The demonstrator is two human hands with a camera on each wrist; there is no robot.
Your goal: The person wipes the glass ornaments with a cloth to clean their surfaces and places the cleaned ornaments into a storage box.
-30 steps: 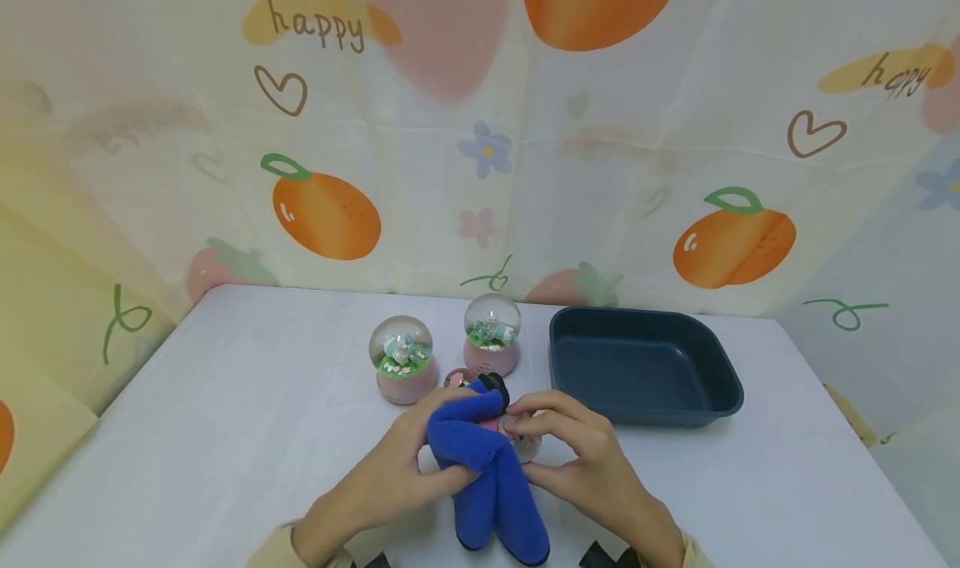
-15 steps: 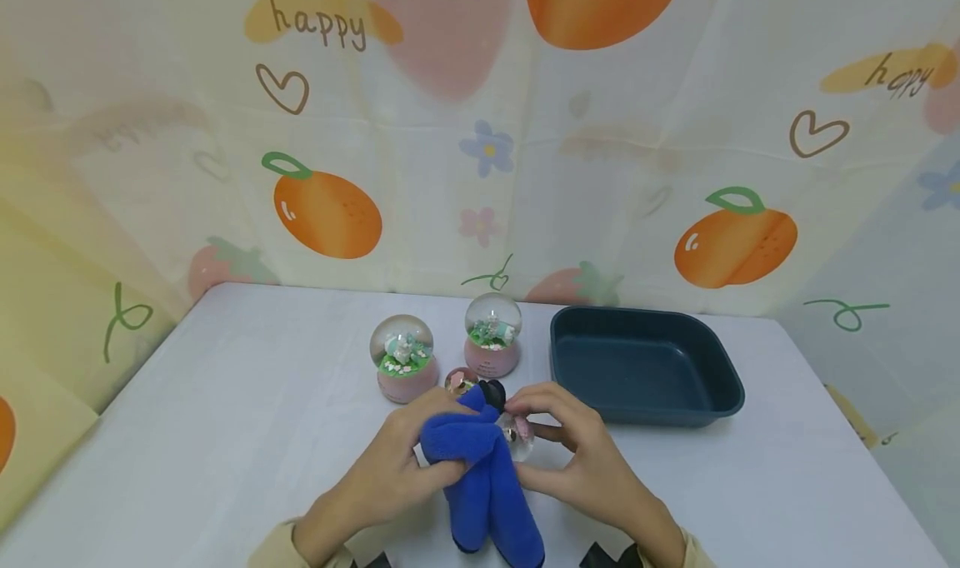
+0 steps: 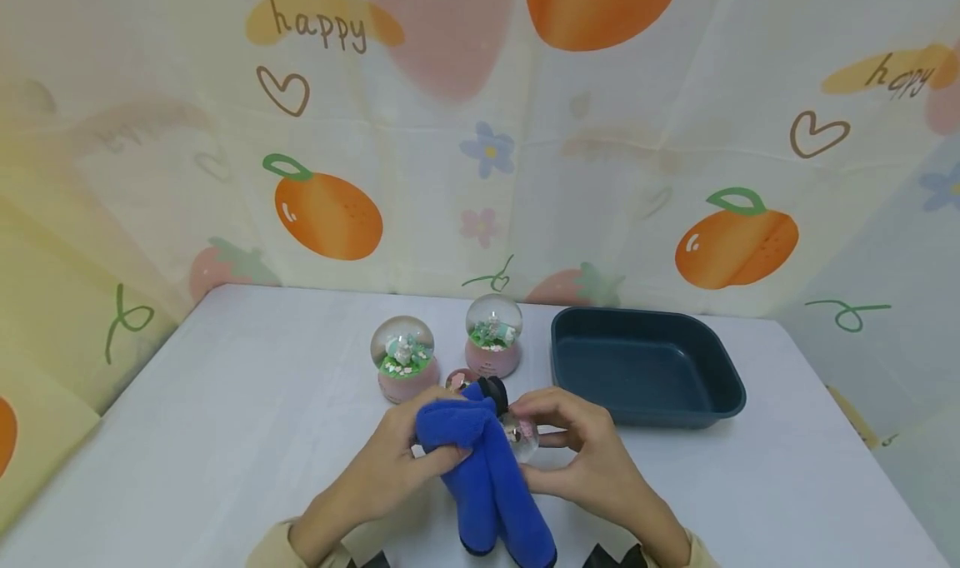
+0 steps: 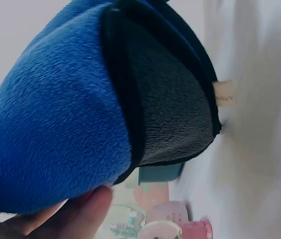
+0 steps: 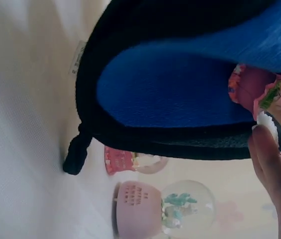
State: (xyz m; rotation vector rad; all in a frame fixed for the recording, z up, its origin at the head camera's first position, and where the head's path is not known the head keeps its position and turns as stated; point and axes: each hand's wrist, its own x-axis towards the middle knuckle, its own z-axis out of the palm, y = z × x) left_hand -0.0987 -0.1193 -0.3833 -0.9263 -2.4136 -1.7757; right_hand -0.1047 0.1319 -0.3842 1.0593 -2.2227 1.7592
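Observation:
A blue towel (image 3: 491,476) with black edging hangs folded from my left hand (image 3: 393,455), which pinches it between thumb and fingers. Its grey side (image 4: 172,94) shows in the left wrist view. My right hand (image 3: 588,443) holds a small snow globe (image 3: 524,439) by its clear dome, beside the towel. In the right wrist view the globe's pink base (image 5: 254,84) lies against a blue fold, and my right fingertips (image 5: 267,142) are on the globe. Part of the globe is hidden by towel and fingers.
Two larger snow globes (image 3: 405,360) (image 3: 492,335) with pink bases stand behind my hands. A small pink snow globe (image 3: 457,379) stands between them, partly covered by the towel. A dark teal basin (image 3: 723,401) stands at the back right of the white table (image 3: 187,435).
The towel has shifted off the small globe's dome, so more of the dome shows beside my right fingers. Towel tails swung left, then back right. The standing globes and basin stayed put.

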